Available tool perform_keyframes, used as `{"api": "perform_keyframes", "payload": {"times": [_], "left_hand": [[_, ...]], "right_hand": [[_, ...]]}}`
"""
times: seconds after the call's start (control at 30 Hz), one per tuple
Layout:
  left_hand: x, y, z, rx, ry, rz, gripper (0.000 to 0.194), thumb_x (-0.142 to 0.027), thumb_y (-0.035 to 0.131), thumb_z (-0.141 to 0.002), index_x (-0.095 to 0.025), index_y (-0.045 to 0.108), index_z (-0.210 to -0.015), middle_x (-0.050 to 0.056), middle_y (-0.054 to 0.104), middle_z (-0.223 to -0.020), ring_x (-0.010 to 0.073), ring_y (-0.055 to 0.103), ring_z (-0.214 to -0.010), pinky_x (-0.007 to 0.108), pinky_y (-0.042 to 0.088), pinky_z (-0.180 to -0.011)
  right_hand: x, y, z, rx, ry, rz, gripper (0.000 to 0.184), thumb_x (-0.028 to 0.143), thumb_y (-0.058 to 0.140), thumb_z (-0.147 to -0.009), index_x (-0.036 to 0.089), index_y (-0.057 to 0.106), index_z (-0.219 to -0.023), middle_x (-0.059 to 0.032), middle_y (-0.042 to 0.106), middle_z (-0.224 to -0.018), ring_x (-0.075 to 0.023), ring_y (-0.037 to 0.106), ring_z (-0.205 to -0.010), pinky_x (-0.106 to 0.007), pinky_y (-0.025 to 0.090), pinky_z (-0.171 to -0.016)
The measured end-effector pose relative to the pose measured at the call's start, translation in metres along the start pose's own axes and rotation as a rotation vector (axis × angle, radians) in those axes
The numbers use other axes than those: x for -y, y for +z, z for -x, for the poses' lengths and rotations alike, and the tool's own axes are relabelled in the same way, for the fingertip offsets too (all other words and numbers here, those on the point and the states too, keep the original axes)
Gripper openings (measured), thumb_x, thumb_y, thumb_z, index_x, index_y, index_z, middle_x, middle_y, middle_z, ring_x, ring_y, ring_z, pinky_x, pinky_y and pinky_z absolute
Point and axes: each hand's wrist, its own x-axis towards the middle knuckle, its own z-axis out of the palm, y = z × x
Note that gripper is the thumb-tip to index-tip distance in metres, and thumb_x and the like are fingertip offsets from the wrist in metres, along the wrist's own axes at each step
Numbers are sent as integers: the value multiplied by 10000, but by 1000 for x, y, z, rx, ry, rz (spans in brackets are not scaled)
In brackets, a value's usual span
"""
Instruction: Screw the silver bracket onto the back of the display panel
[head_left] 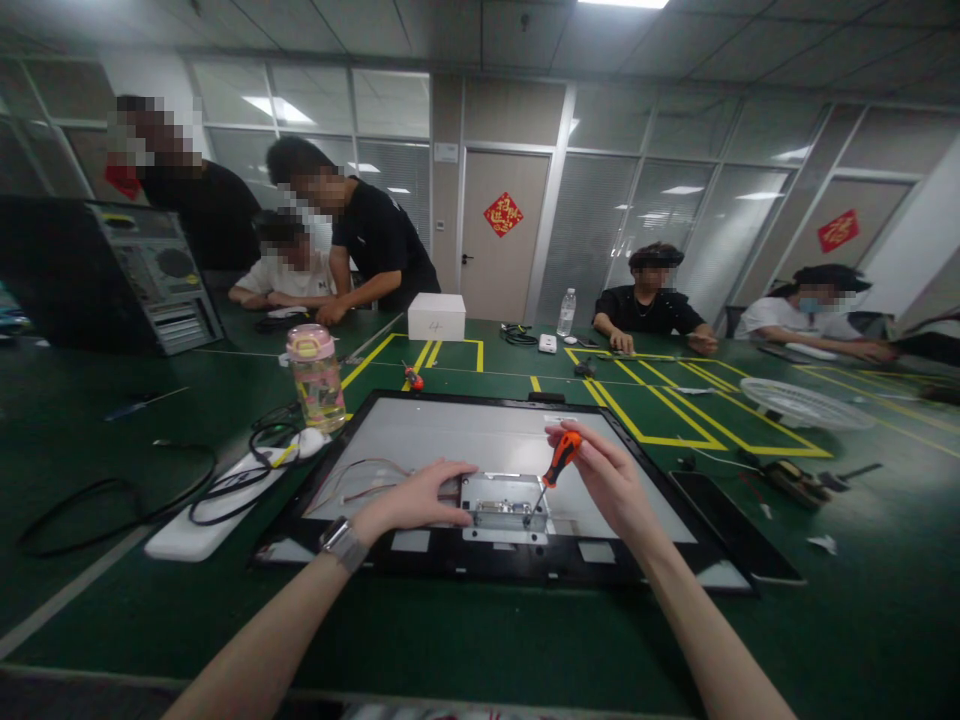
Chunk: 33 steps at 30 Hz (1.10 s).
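Observation:
A flat display panel (420, 430) with a black frame lies in front of me on the green table. On its near half sits a metal bracket (487, 490). My left hand (427, 495) rests against the bracket's left side, thumb and fingers spread along its edge. In my right hand (607, 470) is an orange and black screwdriver (562, 460), gripped by the handle. The screwdriver slants down to the left, and its tip meets the bracket's right part. Whether a screw is under the tip is too small to tell. Thin wires (367, 480) lie left of the bracket.
A white power strip (217, 505) with black cables and a pink-lidded bottle (315, 380) stand left. A black slab (735, 525) and a tape measure (799, 482) lie right. Beyond are a red screwdriver (413, 379), a white box (436, 318), a computer case (112, 275) and several people.

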Motion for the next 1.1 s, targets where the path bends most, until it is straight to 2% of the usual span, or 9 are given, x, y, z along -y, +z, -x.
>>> {"api": "perform_keyframes", "payload": {"times": [0.07, 0.2, 0.33, 0.43, 0.57, 0.67, 0.77, 0.97, 1.1], "left_hand": [[0, 0, 0, 2, -7, -3, 741, -457, 747, -681, -249, 481, -1341, 86, 475, -1392, 307, 397, -1299, 398, 290, -1089], [-2, 0, 1, 1, 0, -9, 734, -450, 743, -689, -246, 479, -1343, 81, 488, -1375, 295, 423, -1276, 383, 305, -1081], [-4, -1, 2, 2, -3, 1, 729, -460, 737, -693, -251, 480, -1342, 77, 483, -1381, 292, 419, -1279, 388, 300, -1086], [-2, -1, 1, 10, -7, 7, 738, -470, 738, -690, -252, 476, -1345, 80, 472, -1392, 304, 382, -1308, 407, 276, -1101], [0, 0, 1, 11, -11, 17, 745, -469, 743, -686, -251, 475, -1346, 88, 461, -1399, 314, 363, -1322, 410, 282, -1096], [-2, -1, 1, 5, -13, 16, 735, -457, 744, -684, -260, 480, -1341, 82, 473, -1386, 304, 389, -1304, 403, 292, -1091], [-5, -2, 2, 7, -17, 13, 729, -451, 743, -685, -258, 483, -1338, 78, 482, -1378, 293, 415, -1283, 393, 302, -1086], [-5, -2, 2, 3, -18, -4, 736, -454, 744, -684, -246, 484, -1340, 80, 485, -1381, 300, 400, -1296, 397, 285, -1094], [-2, -1, 2, -3, -1, 6, 734, -464, 744, -681, -250, 489, -1335, 85, 494, -1368, 297, 415, -1285, 391, 296, -1088]], "right_hand": [[1, 2, 0, 17, 24, -42, 262, 395, 658, -802, 285, 701, -1035, -53, 724, -1028, -235, 651, -968, -444, 454, -927], [-2, 2, -1, -85, -10, 52, 213, 346, 741, -723, 270, 721, -922, -28, 715, -892, -208, 652, -845, -385, 496, -820], [-5, -1, -2, -125, -50, 67, 197, 353, 776, -671, 271, 722, -842, -19, 671, -902, -214, 640, -858, -367, 500, -796], [-4, -1, -2, -98, -7, 38, 213, 409, 732, -720, 269, 723, -881, -31, 693, -881, -220, 645, -860, -396, 488, -828], [-2, 1, 0, 14, 42, -10, 290, 442, 644, -805, 277, 689, -1040, -59, 717, -950, -235, 634, -944, -435, 467, -883], [-1, 3, 0, 43, 2, -32, 225, 453, 651, -798, 283, 708, -934, -48, 686, -1002, -226, 619, -953, -425, 474, -897], [0, 3, 0, 24, -14, -40, 190, 449, 700, -753, 274, 706, -827, -29, 657, -966, -206, 617, -897, -398, 493, -876], [1, 0, -1, 27, 49, -64, 233, 440, 644, -807, 274, 694, -962, -47, 673, -939, -211, 623, -903, -390, 491, -858], [0, 1, -1, 22, 14, -57, 191, 447, 675, -774, 281, 707, -862, -40, 653, -1008, -216, 614, -933, -420, 487, -897]]}}
